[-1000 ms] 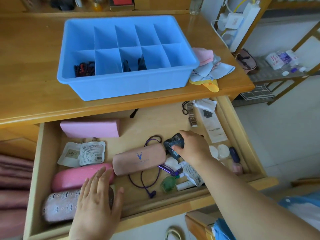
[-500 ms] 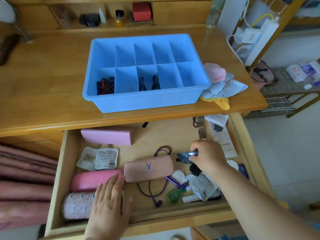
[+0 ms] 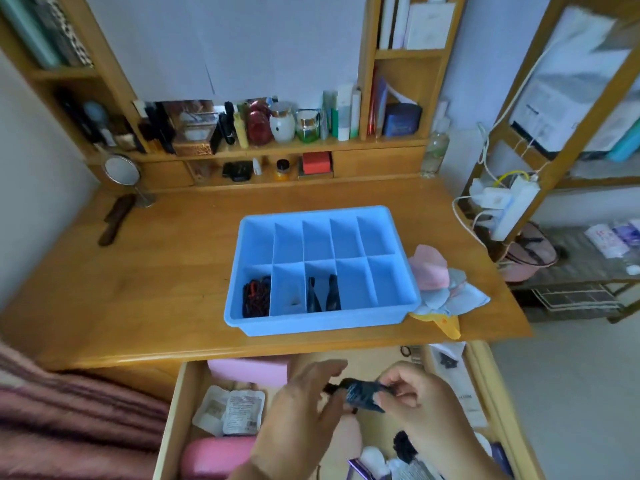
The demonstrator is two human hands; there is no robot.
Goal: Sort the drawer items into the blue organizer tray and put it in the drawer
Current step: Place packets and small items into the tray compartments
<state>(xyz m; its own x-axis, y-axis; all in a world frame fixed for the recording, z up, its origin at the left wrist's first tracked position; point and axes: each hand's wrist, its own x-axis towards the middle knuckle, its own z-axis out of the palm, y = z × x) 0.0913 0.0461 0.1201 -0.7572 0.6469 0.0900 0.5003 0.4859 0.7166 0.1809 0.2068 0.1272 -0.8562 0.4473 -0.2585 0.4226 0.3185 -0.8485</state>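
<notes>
Packet (image 3: 363, 394), apparently pinched by both hands.

On the wooden desk (image 3: 166, 278), a round mirror (image 3: 122, 169) stands at the far left, and a dark brush (image 3: 116, 220) lies near it. Jars and bottles (image 3: 277, 124) fill the far shelf. A white power strip (image 3: 512, 209) hangs on the right rack. Pink and blue cloths (image 3: 446, 282) lie at the desk's right edge.

No text legible anywhere. White sachets (image 3: 230, 410) in drawer (image 3: 171, 420) carry printed label — too blurred to read. White packet (image 3: 464, 396) at drawer's right side shows dark lettering — unreadable. Papers on right shelf: print illegible.
</notes>
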